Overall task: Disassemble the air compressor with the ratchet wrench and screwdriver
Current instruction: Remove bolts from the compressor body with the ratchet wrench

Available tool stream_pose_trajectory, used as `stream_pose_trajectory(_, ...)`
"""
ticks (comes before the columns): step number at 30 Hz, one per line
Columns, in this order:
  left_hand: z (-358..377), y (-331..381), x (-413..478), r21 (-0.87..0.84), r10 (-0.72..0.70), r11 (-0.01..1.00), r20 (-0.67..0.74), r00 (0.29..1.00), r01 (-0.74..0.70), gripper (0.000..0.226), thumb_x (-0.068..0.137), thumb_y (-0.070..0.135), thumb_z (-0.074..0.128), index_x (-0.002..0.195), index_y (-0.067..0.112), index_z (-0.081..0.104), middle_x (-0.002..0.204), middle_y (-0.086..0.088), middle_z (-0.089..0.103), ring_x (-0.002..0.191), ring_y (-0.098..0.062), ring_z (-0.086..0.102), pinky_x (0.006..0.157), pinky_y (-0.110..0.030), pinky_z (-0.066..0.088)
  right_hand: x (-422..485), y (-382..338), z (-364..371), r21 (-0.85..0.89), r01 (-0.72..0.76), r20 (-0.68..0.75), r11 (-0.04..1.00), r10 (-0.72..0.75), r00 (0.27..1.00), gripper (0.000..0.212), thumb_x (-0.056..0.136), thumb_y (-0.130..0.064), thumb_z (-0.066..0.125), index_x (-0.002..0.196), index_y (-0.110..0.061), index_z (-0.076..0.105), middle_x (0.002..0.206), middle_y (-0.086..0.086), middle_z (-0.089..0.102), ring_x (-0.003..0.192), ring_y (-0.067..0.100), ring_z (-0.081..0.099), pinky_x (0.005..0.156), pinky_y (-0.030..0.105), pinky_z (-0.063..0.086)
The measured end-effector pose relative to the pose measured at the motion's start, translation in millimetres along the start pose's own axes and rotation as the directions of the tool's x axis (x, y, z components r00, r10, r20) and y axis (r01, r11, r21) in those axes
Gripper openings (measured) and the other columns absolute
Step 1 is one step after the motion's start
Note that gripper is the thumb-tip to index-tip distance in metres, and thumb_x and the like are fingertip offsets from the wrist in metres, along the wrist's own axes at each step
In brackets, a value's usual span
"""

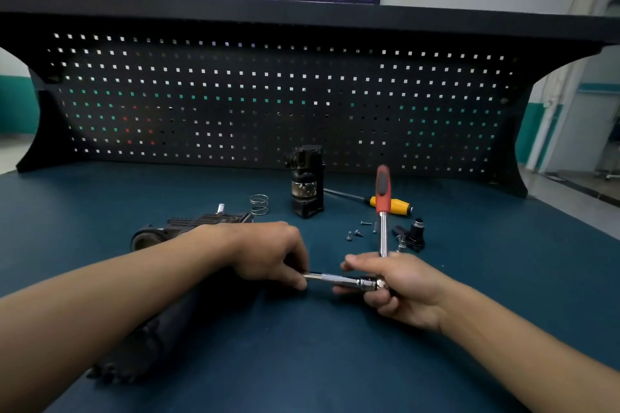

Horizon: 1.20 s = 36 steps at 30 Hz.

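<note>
Head view, both hands low centre over the blue counter (503,295), joined by one tool

- Ratchet wrench (382,211): right hand (399,288) is curled round its head, and the red handle points away towards the pegboard (302,94)
- Extension bar (335,279): sticks out of the wrench head with its long axis left-right, square to the handle. The left hand (268,255) pinches its free end at the fingertips
- Compressor body (201,223): lies on the counter behind and left of the hands, just beyond the left forearm, long axis roughly left-right. The left hand is the nearer one, so the bar tip likely has to swing back-left to reach it
- Screwdriver (391,205): yellow handle, lies untouched behind the wrench handle

Counts:
- one wrench, one screwdriver, one spring (259,204)
- about four loose screws (358,233)
- one upright black unit (307,184)
- one small black fitting (414,235)
- a dark mass under the left forearm, too murky to name
</note>
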State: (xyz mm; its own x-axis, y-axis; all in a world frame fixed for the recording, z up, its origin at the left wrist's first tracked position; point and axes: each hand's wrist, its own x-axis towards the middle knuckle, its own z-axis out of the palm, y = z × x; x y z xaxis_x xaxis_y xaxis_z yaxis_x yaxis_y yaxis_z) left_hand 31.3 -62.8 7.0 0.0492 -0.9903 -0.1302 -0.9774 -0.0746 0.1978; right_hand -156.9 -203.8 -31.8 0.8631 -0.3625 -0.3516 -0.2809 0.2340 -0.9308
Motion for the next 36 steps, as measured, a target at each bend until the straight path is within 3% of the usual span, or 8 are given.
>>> stream_pose_trajectory(4,0.8,-0.8,-1.4,0.019,-0.036,0.999,0.029,0.999,0.035,0.018,0.093,0.040,0.065,0.097,0.024,0.072,0.075,0.017,0.065,0.068,0.004,0.057,0.063,-0.015,0.043,-2.3,7.9,-6.3,-0.556,0.358,-0.001,0.750,-0.431,0.902,0.009,0.091,-0.030,0.074,0.087,-0.023,0.076,0.063,0.002,0.065,0.048,0.010,0.053,0.046,0.020,0.040)
stream_pose_trajectory(11,-2.0,2.0,-1.4,0.007,-0.055,0.998,0.072,0.996,0.054,0.019,0.098,0.036,0.059,0.089,0.023,0.070,0.071,0.014,0.066,0.064,0.003,0.056,0.059,-0.010,0.037,2.1,14.8,-18.5,-0.796,0.603,0.416,0.045,-0.684,0.600,0.012,0.094,-0.030,0.069,0.095,-0.022,0.078,0.105,-0.012,0.071,0.095,0.003,0.066,0.082,0.029,0.053)
stream_pose_trajectory(13,-2.5,1.9,-1.3,0.013,-0.048,0.999,0.070,0.996,0.047,0.020,0.097,0.035,0.061,0.086,0.022,0.071,0.069,0.013,0.065,0.063,0.002,0.056,0.058,-0.009,0.037,1.8,15.5,-18.4,-0.764,0.627,0.382,0.151,-0.678,0.628,0.011,0.094,-0.025,0.070,0.092,-0.017,0.078,0.096,-0.013,0.071,0.088,0.001,0.066,0.078,0.023,0.050)
stream_pose_trajectory(16,-2.1,2.1,-1.0,0.045,-0.042,0.998,0.057,0.997,0.039,0.021,0.095,0.036,0.063,0.091,0.018,0.073,0.068,0.012,0.064,0.063,0.000,0.055,0.059,-0.012,0.038,-0.3,12.4,-9.2,-0.653,0.497,0.142,0.571,-0.552,0.822,0.036,0.095,-0.040,0.065,0.090,-0.006,0.075,0.065,-0.008,0.061,0.056,0.006,0.052,0.055,0.020,0.040)
stream_pose_trajectory(20,-1.8,3.3,-1.9,0.051,-0.026,0.998,0.062,0.998,0.023,0.020,0.094,0.037,0.066,0.092,0.019,0.074,0.065,0.014,0.063,0.062,-0.001,0.054,0.062,-0.018,0.042,-2.6,-0.9,-0.6,-0.131,0.065,-0.053,0.989,-0.072,0.996,0.038,0.099,-0.047,0.054,0.091,-0.013,0.069,0.093,0.015,0.077,0.042,0.009,0.044,0.036,0.018,0.033)
stream_pose_trajectory(25,-3.8,0.6,-2.6,0.006,-0.034,0.999,0.044,0.998,0.034,0.018,0.093,0.035,0.068,0.093,0.019,0.075,0.067,0.015,0.066,0.062,0.003,0.055,0.060,-0.012,0.041,-1.0,-6.8,-1.2,0.221,-0.143,0.066,0.965,0.132,0.989,0.023,0.078,-0.028,0.071,0.087,-0.010,0.059,0.098,0.024,0.073,0.034,0.004,0.039,0.028,0.013,0.031)
stream_pose_trajectory(31,0.5,0.1,-0.5,0.057,-0.050,0.997,0.056,0.997,0.047,0.021,0.090,0.042,0.069,0.090,0.021,0.073,0.074,0.011,0.068,0.069,-0.003,0.060,0.065,-0.021,0.046,-1.5,4.1,-2.9,-0.246,0.149,-0.042,0.958,-0.164,0.986,0.009,0.088,-0.016,0.074,0.086,-0.015,0.066,0.082,0.013,0.076,0.040,0.011,0.048,0.036,0.019,0.033)
stream_pose_trajectory(36,1.2,0.1,-1.1,0.098,-0.071,0.993,0.049,0.996,0.066,0.021,0.093,0.039,0.066,0.086,0.019,0.066,0.078,0.007,0.065,0.071,-0.009,0.057,0.062,-0.024,0.044,-2.5,6.7,-12.0,-0.757,0.490,0.141,0.432,-0.625,0.768,0.005,0.092,-0.022,0.072,0.088,-0.024,0.072,0.079,0.000,0.072,0.066,0.012,0.064,0.066,0.034,0.052)
